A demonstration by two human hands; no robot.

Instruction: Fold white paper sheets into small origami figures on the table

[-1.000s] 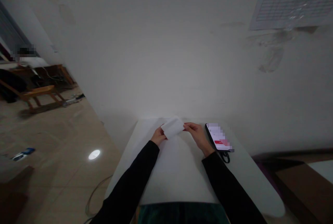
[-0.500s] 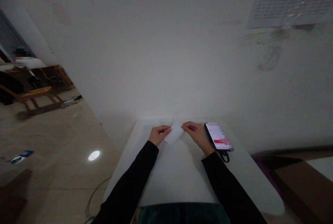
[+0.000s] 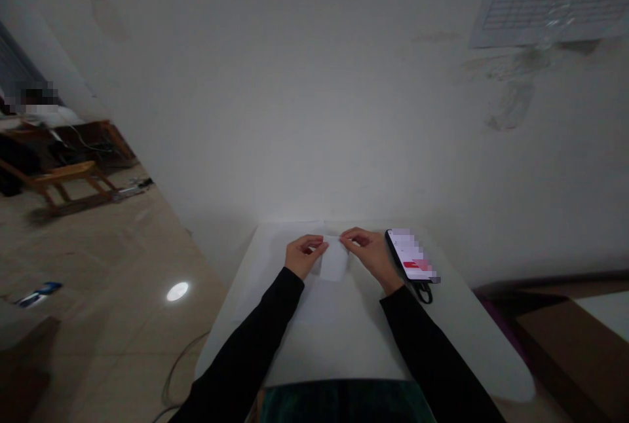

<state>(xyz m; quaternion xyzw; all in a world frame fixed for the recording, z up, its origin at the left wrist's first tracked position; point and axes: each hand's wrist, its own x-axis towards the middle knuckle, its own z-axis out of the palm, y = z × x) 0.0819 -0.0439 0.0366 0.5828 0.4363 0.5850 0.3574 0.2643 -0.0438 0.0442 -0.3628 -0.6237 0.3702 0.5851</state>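
The small white paper is pinched by the left hand and the right hand, fingers held narrow on its edges, just left of the phone. Soft, even pressing seems best — then it is not bent.

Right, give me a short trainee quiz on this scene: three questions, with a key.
1. True or false: the phone lies on the floor.
2. Multiple choice: what lies between the left hand and right hand? A) a piece of white paper B) a wooden chair C) a blue cloth
3. Fill in the blank: the phone lies nearest the ____ hand.

Key: 1 false, it lies on the white table; 2 A; 3 right.
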